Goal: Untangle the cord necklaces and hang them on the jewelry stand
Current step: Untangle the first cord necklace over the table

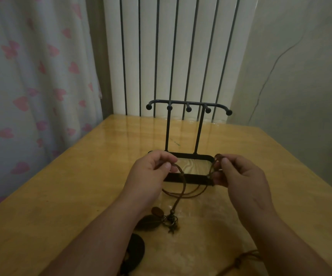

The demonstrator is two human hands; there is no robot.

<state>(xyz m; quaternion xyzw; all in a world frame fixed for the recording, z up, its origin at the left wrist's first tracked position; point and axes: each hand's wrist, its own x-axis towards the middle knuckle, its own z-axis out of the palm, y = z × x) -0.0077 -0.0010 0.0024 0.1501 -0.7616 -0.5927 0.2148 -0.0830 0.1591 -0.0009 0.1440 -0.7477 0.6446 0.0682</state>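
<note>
The left hand [153, 166] and right hand [238, 172] each pinch the brown cord necklace [183, 193] above the wooden surface [61, 196]; its pendants [157, 220] rest below; the black metal jewelry stand [189, 108] stands just behind, hooks bare.

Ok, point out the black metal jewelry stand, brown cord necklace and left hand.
black metal jewelry stand [195, 179]: head view, front base rail.
brown cord necklace [178, 196]: head view, sagging loop.
left hand [151, 172]: head view, its middle.

The jewelry stand [168, 130] is finished in black. The cord necklace [178, 196] is coloured brown, with dark brown pendants [148, 224]. The table [61, 196] is shown in glossy yellow-tan with faint wood grain. The curtain [31, 76] is printed with pink hearts on white. The radiator [148, 46] is rendered white, lined with dark vertical gaps.
</note>
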